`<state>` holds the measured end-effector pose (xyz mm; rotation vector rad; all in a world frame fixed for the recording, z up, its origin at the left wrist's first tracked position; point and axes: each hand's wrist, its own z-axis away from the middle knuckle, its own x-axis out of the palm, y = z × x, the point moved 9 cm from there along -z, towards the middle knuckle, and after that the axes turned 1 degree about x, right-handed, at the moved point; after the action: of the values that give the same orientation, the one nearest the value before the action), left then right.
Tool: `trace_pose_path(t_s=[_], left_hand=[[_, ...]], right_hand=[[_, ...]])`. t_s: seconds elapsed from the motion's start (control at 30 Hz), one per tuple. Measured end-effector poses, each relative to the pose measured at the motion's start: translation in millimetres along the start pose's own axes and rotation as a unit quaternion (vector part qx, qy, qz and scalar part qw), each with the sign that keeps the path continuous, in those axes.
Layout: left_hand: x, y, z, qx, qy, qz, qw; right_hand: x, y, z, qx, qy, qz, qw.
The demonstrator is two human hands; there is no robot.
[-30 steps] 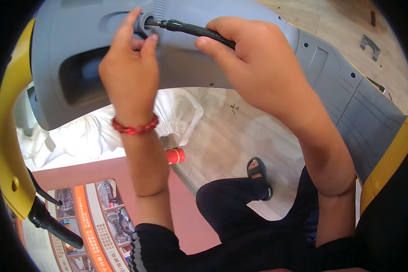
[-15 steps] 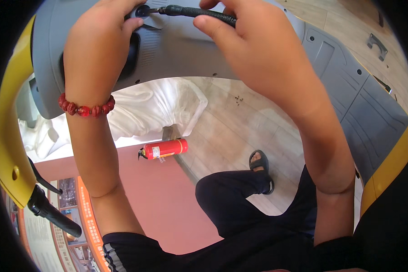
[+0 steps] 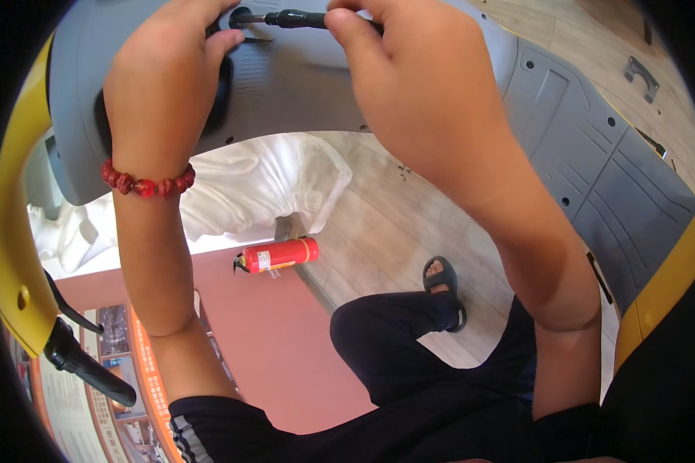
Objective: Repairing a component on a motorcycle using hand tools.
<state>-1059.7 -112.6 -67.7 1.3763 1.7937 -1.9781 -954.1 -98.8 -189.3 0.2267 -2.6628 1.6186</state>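
My right hand (image 3: pixel 409 92) is closed around a dark screwdriver (image 3: pixel 297 19) with a knurled handle. It lies nearly level in the picture, its metal tip entering a round recess (image 3: pixel 241 17) in a grey plastic panel (image 3: pixel 301 85). My left hand (image 3: pixel 166 65), with a red bead bracelet at the wrist, is beside that recess; its thumb and fingers curl around the left of it, and what they grip is hidden. A dark oval opening lies partly behind that hand.
A yellow frame (image 3: pixel 15 224) with a black handle grip (image 3: pixel 93 370) runs down the left. Below the panel are white sculpted drapery (image 3: pixel 247 185) and a red fire extinguisher (image 3: pixel 278 255). A grey bracket (image 3: pixel 641 77) lies on the floor at upper right.
My left hand has moved up and left in the picture, and the recess sits higher. My right hand rose with the screwdriver. More of the fire extinguisher shows.
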Motion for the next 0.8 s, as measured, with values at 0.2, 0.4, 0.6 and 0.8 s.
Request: trace_pose_path(t_s=[0.2, 0.4, 0.6, 0.8], left_hand=[[-3.8, 4.9, -4.2, 0.041, 0.008, 0.01, 0.999], [-22.9, 27.5, -3.6, -0.015, 0.034, 0.024, 0.999], [-20.9, 27.5, -6.1, -0.041, 0.028, -0.02, 0.999], [-6.9, 10.2, -5.4, 0.028, 0.001, 0.02, 0.999]], right_hand=[[-7.4, -4.1, 0.3, -0.033, 0.057, 0.033, 0.997], [-11.8, -9.7, 10.0, -0.099, 0.109, 0.092, 0.985], [-5.9, -21.4, 9.0, -0.123, 0.093, 0.017, 0.988], [-0.7, -18.4, 17.2, -0.091, -0.076, -0.064, 0.991]])
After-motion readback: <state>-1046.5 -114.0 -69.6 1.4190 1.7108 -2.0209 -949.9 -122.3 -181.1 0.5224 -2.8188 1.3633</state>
